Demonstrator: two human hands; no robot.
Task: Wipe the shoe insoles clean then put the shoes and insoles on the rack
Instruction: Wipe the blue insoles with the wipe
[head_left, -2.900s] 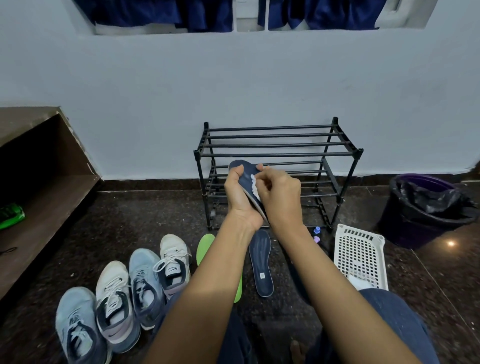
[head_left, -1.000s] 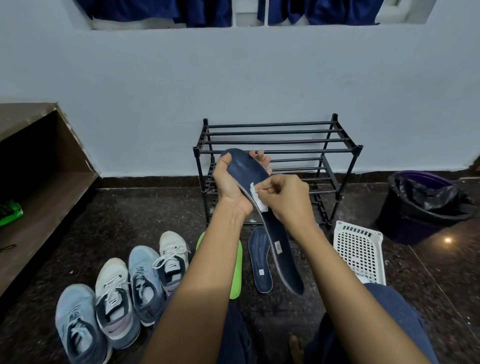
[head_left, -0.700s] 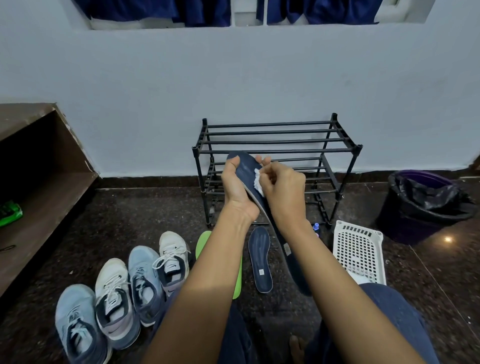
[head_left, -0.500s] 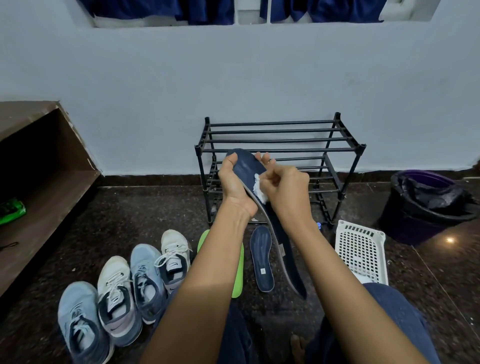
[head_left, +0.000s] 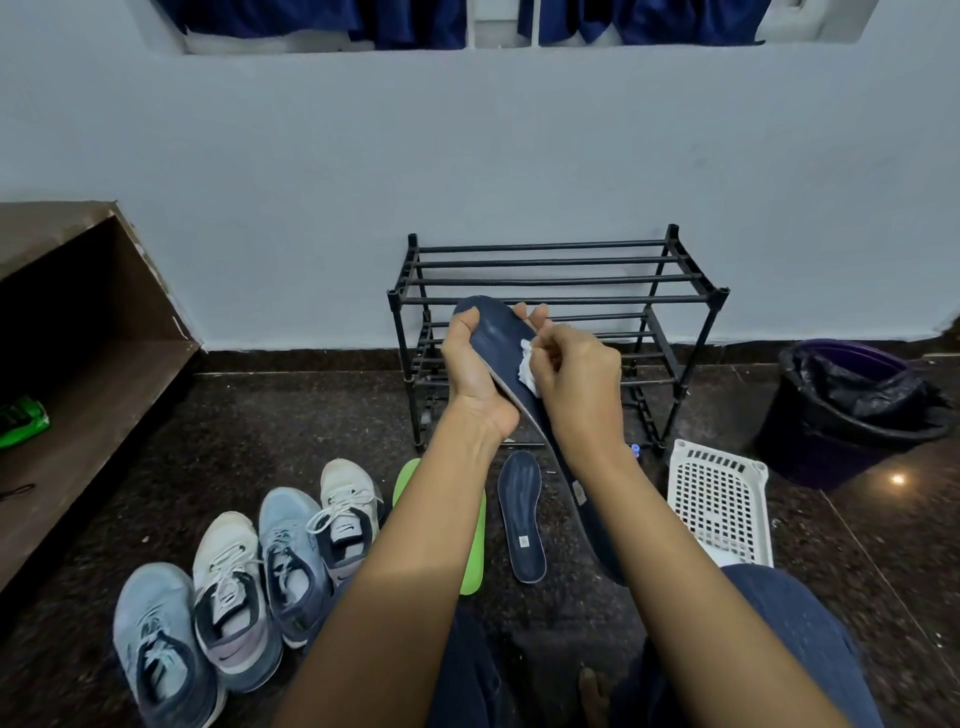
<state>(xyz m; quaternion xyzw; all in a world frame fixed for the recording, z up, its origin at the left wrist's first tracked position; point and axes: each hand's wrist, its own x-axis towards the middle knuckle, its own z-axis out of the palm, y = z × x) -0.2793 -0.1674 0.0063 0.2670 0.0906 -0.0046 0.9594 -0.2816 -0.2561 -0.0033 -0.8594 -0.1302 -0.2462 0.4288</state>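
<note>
My left hand (head_left: 475, 366) grips the toe end of a long navy insole (head_left: 496, 338), held up tilted in front of the black two-tier shoe rack (head_left: 561, 278). My right hand (head_left: 576, 384) pinches a small white wipe (head_left: 529, 366) against the insole's upper face. A second navy insole (head_left: 521, 514) and a green insole (head_left: 475, 540) lie on the dark floor below. Several sneakers, light blue (head_left: 156, 644) and white (head_left: 228, 587), stand in a row at the lower left. The rack's bars carry nothing.
A white perforated plastic basket (head_left: 719, 499) sits on the floor to the right of the rack. A purple bin with a black liner (head_left: 852, 410) stands further right. A brown wooden shelf (head_left: 78, 374) holding a green packet (head_left: 21, 421) runs along the left.
My right hand has kept rubbing the wipe up and down the held insole, now resting mid-way along it. My left hand keeps the same grip.
</note>
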